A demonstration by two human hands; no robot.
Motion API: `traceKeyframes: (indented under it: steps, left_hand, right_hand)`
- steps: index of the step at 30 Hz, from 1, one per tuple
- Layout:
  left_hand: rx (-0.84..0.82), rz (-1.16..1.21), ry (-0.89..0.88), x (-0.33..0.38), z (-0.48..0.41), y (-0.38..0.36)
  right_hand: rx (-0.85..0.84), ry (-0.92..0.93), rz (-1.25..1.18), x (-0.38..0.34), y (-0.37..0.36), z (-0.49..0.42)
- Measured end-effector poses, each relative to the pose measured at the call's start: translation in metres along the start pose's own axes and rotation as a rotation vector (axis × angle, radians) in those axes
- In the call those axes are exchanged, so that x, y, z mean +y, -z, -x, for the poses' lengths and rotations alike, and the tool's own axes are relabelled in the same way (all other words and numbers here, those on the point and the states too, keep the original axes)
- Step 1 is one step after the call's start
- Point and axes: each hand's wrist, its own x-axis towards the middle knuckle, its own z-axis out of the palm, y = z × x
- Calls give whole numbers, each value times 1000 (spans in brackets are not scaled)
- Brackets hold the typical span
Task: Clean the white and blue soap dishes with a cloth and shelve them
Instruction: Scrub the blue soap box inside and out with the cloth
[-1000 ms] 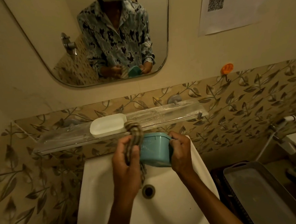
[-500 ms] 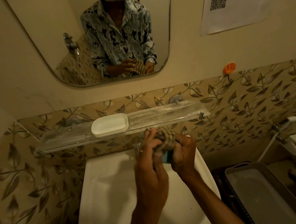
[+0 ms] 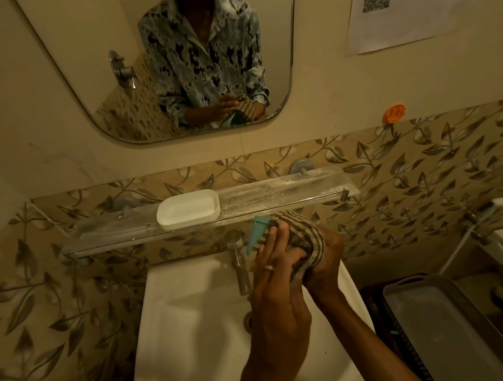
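**Now the cloth covers the blue dish**

Both hands, left hand (image 3: 274, 279) and right hand (image 3: 324, 262), squeeze the striped cloth (image 3: 300, 234) around the blue soap dish (image 3: 254, 234) (before, it showed plainly) just below the shelf (image 3: 273, 193). On the shelf sits the white soap dish (image 3: 187, 209), so blue goes next.

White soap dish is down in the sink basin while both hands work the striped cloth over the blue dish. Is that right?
Not quite. The head view shows the white soap dish on the glass shelf above the sink, not in the basin. The rest holds: left hand and right hand work the striped cloth over the blue dish.
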Motion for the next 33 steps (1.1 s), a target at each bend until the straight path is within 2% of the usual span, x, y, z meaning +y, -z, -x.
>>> traceKeyframes:
  steps: [2, 4, 9, 12, 15, 17, 20, 22, 24, 27, 33]
  left_hand:
    - [3, 49, 25, -7, -4, 1]
    - [27, 129, 135, -14, -14, 9]
    - [87, 127, 408, -28, -31, 17]
    - [136, 93, 349, -16, -16, 7]
    - [49, 40, 177, -6, 3, -4]
    - [48, 18, 129, -12, 2, -4]
    - [159, 22, 288, -34, -16, 5]
    - [150, 70, 443, -49, -31, 13]
    - [125, 132, 507, -55, -37, 19]
    - [168, 119, 432, -40, -30, 18]
    - [96, 38, 52, -5, -8, -2]
  right_hand:
    - [10, -51, -5, 1, 2, 2]
    - [28, -138, 45, 4, 3, 5]
    - [4, -149, 158, 7, 5, 12]
    - [-2, -140, 130, 8, 4, 11]
    - [-30, -65, 152, 12, 7, 8]
    - [-29, -38, 163, 13, 9, 8]
    - [-23, -41, 228, 10, 10, 10]
    - [-9, -59, 197, 4, 8, 10]
    - [-2, -56, 176, 0, 6, 5]
    - [-9, -4, 229, -2, 4, -4]
    - [39, -31, 220, 4, 0, -13]
